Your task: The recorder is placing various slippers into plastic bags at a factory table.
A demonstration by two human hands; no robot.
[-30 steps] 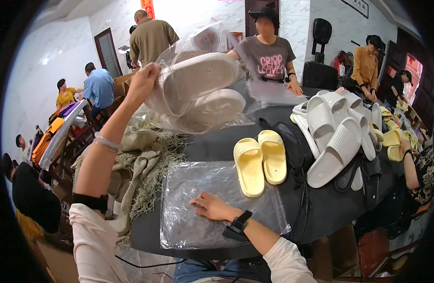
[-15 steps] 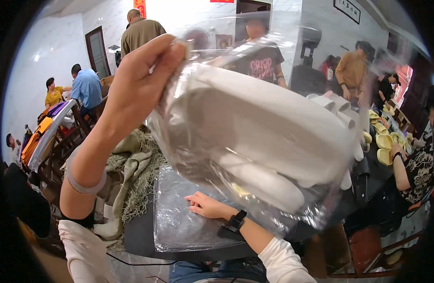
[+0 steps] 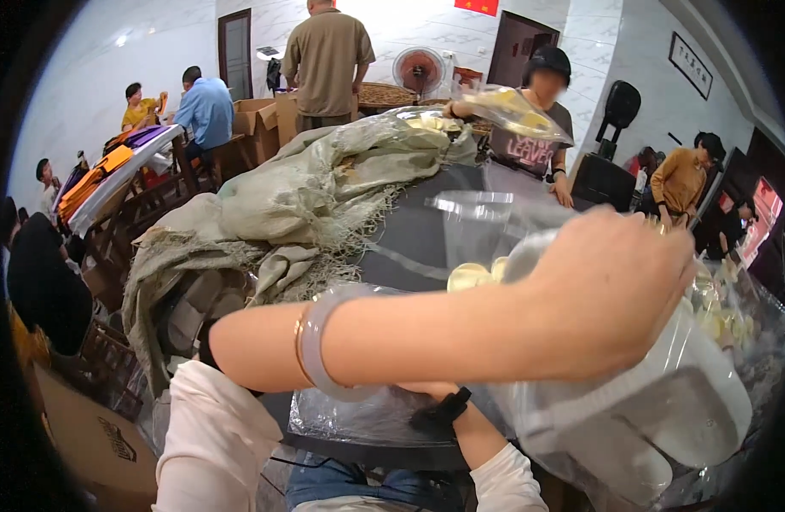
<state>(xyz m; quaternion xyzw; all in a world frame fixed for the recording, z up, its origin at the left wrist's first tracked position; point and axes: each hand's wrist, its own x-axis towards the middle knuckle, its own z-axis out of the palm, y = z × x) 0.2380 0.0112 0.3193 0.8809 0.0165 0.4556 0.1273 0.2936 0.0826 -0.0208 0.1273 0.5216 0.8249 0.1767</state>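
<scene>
the left hand (image 3: 618,290), at three o'clock in the view, is curled tight on a clear plastic bag (image 3: 529,410), its forearm crossing from eight o'clock. the bag hangs toward four o'clock, with white slippers (image 3: 703,392) inside, off to the wearer's right. a pale translucent bangle (image 3: 322,354) circles the left forearm.

the right hand (image 3: 428,388) is at six o'clock, mostly hidden under the left forearm, so i cannot tell whether its fingers are spread or closed. a black wristband (image 3: 443,414) sits on that wrist, and a flat clear bag (image 3: 358,418) lies beside it on the dark table (image 3: 414,226).

just right of the centre, toward three o'clock, pale yellow slippers (image 3: 469,275) show partly above the left forearm. a grey-green woven sack (image 3: 315,188) with a frayed edge spreads from nine to twelve o'clock.

between one and two o'clock, a co-worker (image 3: 533,141) in a dark cap holds up another clear bag with yellow contents (image 3: 516,111). a round fan (image 3: 419,70) stands at twelve o'clock, and a cardboard box (image 3: 81,435) at eight.
</scene>
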